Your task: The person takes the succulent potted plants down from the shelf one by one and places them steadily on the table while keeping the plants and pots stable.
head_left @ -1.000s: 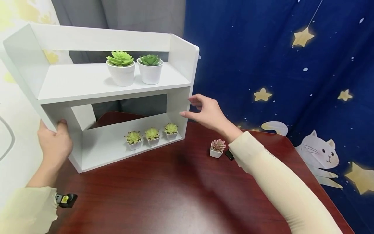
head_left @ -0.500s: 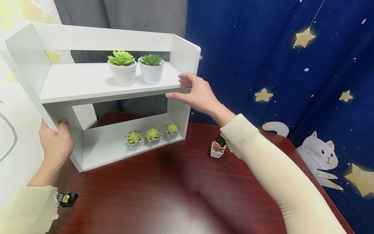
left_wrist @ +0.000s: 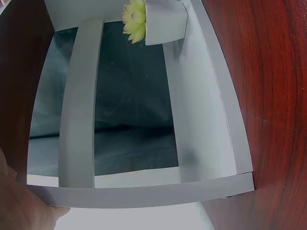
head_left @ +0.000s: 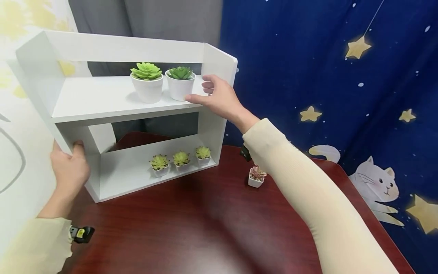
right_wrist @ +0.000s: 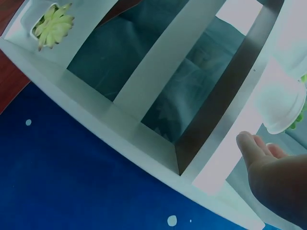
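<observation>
A white two-tier shelf (head_left: 123, 113) stands on the dark red table (head_left: 164, 228). My left hand (head_left: 70, 165) grips its left side panel, thumb inside and fingers outside. On the upper tier are a bright green succulent (head_left: 147, 87) and a darker green succulent (head_left: 180, 85), both in round white pots. Beside the darker one is my right hand (head_left: 220, 95), thumb and fingers spread; the right wrist view shows a small gap between hand (right_wrist: 276, 177) and pot (right_wrist: 280, 105). Three small yellow-green succulents (head_left: 181, 160) line the lower tier towards its right end.
A pink succulent (head_left: 256, 177) in a square white pot sits on the table right of the shelf, below my right forearm. Behind hang a grey curtain (head_left: 174, 19) and a blue star-patterned curtain (head_left: 273, 76). A white box-like object (head_left: 102, 137) shows behind the shelf.
My right hand has moved up and left, from beside the shelf's right panel to the darker succulent on the upper tier. My left hand keeps its grip; the view has shifted slightly.
</observation>
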